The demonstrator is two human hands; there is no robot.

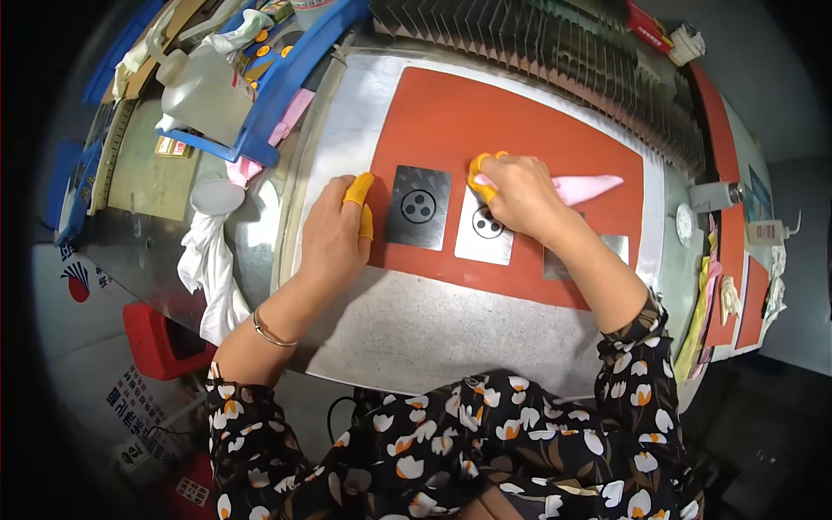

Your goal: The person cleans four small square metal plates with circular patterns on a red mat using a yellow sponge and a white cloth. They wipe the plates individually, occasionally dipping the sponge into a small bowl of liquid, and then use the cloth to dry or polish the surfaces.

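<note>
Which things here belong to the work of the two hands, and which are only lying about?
In use, it seems:
- right hand, holding pink cloth
- left hand, beside dark plate
- bright plate, under the right hand
- red mat, under the plates

Apparently lying about:
- white cloth
- jug
- pump bottle

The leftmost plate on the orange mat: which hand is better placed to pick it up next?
Probably the person's left hand: it is right beside that dark plate and holds nothing visible. The right hand is farther away, gripping a pink cloth over the middle plate.
</note>
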